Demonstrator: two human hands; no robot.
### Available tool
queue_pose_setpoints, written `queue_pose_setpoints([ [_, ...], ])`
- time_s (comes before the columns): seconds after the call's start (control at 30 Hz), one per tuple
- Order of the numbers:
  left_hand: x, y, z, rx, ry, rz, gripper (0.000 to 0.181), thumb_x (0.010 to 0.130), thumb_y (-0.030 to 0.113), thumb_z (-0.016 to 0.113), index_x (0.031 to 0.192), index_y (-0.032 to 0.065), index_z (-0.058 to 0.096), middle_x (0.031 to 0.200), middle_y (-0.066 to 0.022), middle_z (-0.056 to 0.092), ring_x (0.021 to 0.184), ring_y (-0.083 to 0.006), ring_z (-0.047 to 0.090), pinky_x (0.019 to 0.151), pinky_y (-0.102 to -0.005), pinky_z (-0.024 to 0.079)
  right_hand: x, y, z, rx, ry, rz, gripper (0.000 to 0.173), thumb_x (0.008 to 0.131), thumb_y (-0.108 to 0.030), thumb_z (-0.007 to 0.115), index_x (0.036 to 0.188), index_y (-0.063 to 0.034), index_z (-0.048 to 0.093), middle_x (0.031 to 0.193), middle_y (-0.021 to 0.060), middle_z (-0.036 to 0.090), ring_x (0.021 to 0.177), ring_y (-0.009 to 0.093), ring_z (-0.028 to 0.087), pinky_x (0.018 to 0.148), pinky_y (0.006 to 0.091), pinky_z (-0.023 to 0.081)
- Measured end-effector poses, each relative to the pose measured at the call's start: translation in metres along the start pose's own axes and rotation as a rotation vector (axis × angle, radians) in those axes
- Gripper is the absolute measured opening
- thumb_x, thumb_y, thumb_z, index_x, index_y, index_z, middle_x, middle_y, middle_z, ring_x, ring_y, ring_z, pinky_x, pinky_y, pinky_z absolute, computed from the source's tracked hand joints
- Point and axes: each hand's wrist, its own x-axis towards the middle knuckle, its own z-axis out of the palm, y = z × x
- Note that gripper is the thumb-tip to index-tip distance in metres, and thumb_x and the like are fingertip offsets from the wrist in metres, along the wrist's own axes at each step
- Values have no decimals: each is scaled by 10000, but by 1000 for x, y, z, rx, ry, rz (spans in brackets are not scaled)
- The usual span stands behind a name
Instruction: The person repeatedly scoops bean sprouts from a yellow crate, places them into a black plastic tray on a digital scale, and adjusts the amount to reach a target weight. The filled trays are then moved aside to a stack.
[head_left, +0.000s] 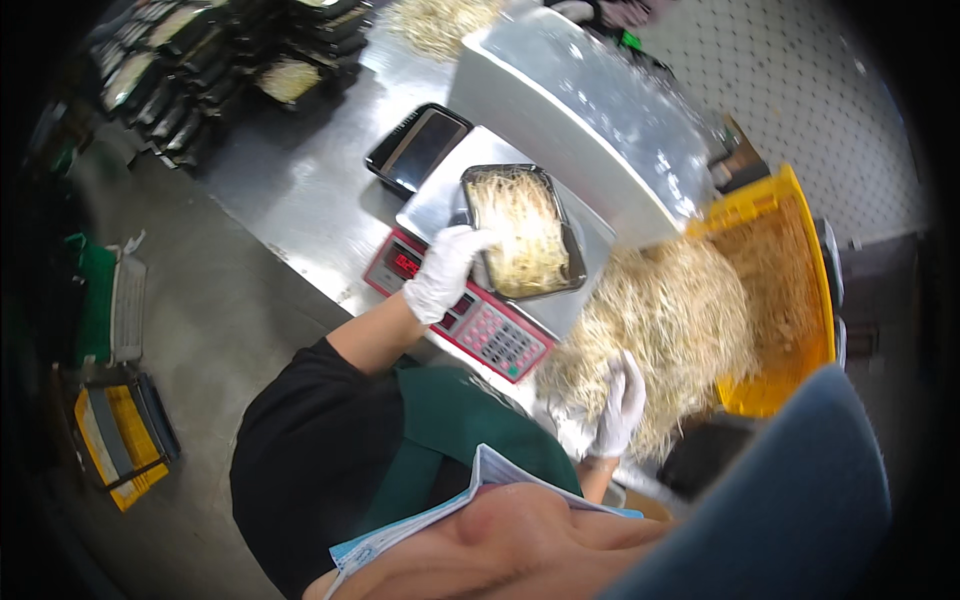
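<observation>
My left hand (448, 271), in a white glove, holds the near left edge of a black plastic tray (576, 262) filled with bean sprouts (519, 232). That tray is on the metal platform (427, 214) of a red digital weighing scale (491, 330) with a lit display and a keypad. My right hand (621, 405), gloved too, touches the near side of a large heap of loose sprouts (667, 322) to the right of the scale. Its fingertips lie against the sprouts, and whether they grip any is hidden. An unfilled black tray (420, 146) lies just beyond the platform.
Stacks of filled trays (187, 75) stand at the far left of the metal table (262, 172). A pale bin (555, 127) covered with clear plastic film (600, 82) borders the scale. Right of the heap is a yellow crate (814, 300) containing sprouts. Another crate (124, 442) sits on the floor.
</observation>
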Motion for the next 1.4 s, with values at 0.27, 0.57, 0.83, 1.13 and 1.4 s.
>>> queue_pose_setpoints([
  [0.27, 93, 133, -221, 24, 581, 583, 94, 826, 142, 615, 812, 51, 599, 647, -37, 568, 533, -126, 516, 520, -275, 435, -10, 32, -10, 201, 71, 683, 343, 969, -132, 522, 1277, 19, 519, 1150, 132, 601, 968, 143, 578, 818, 248, 477],
  [0.57, 241, 211, -420, 1120, 1013, 347, 437, 809, 413, 630, 1022, 34, 583, 861, -80, 598, 752, -233, 543, 685, -373, 447, -33, 13, 39, -61, 62, 148, 299, 957, -39, 505, 1248, 28, 519, 1134, 109, 606, 987, 141, 588, 850, 251, 471],
  [0.83, 192, 156, -269, 452, 585, 90, 691, 847, 571, 518, 1367, 146, 359, 1376, -83, 372, 1278, -290, 304, 1016, -476, 264, -35, 3, 1, -463, 302, 97, 243, 923, -105, 577, 1150, -37, 633, 1035, 97, 670, 969, 174, 616, 873, 282, 471],
  [1.13, 31, 62, -88, 679, 478, 325, 350, 982, 204, 439, 1231, -39, 471, 1230, -129, 587, 1148, -246, 540, 906, -324, 441, -44, -47, -288, -1642, 1017, -24, 422, 838, -134, 612, 1253, -148, 537, 1012, 132, 665, 892, 319, 628, 810, 432, 486],
  [1.4, -17, -2, -18, 619, 218, 352, 322, 982, 174, 459, 1231, -30, 472, 1205, -132, 589, 980, -168, 573, 826, -274, 452, -29, -23, -365, -1621, 737, 492, 199, 863, -281, 573, 940, -119, 659, 863, 146, 685, 837, 339, 657, 737, 464, 488],
])
